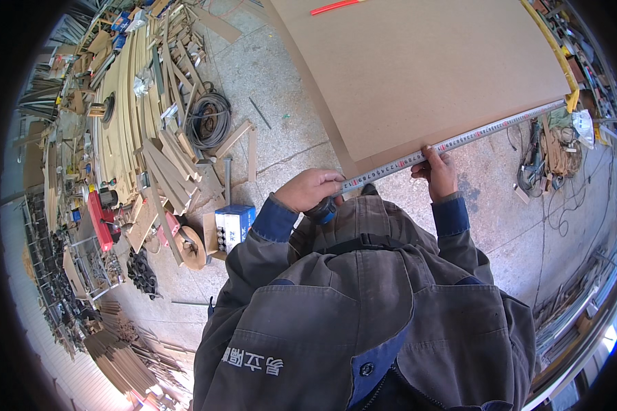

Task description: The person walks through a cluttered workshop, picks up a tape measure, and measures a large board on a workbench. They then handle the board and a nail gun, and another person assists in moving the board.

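Note:
A steel tape measure point(384, 169) is pulled out along the near edge of a large brown board point(439, 68). Its blade runs from my left side to the yellow bar at the board's right corner. My left hand point(310, 190) is closed around the case end, where a dark and blue tape case point(322, 211) shows under the fingers. Farther right, my right hand point(437, 171) pinches the blade against the board's edge, with the thumb on top. The blade's far end is too small to make out.
A yellow bar point(561, 56) lies along the board's right edge, and a red strip point(336, 7) rests on top. On the floor at left are a coiled cable point(210, 120), wood strips point(168, 171), and a blue-and-white box point(234, 226). Cables and scraps point(559, 154) lie at right.

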